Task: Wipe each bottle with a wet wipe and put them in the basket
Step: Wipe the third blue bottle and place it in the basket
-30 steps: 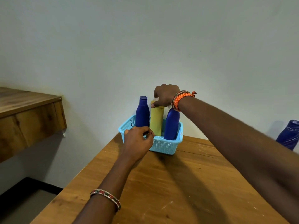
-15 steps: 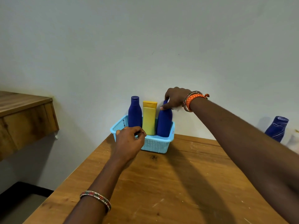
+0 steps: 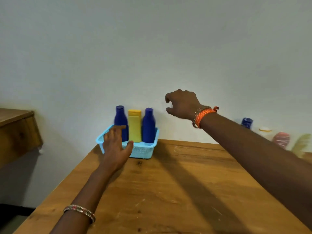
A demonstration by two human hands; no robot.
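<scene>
A light blue basket [image 3: 143, 151] stands at the far left corner of the wooden table [image 3: 168, 191]. Upright inside it are a blue bottle [image 3: 120, 120], a yellow bottle [image 3: 134, 127] and a second blue bottle [image 3: 148, 125]. My left hand [image 3: 115, 146] is open with fingers spread, in front of the basket's near left rim. In the air to the right of the basket and above it, my right hand [image 3: 182, 104] is open with curled fingers and holds nothing. No wet wipe is visible.
Several more bottles stand blurred along the wall at the far right: a dark blue one [image 3: 246, 123], a white one [image 3: 265, 132], a pink one [image 3: 281, 139] and a pale green one [image 3: 302, 146]. A wooden shelf [image 3: 16, 130] juts out at the left.
My right hand has let go of the right blue bottle and moved up and to the right. My left hand has opened off the basket rim. The view has shifted right.
</scene>
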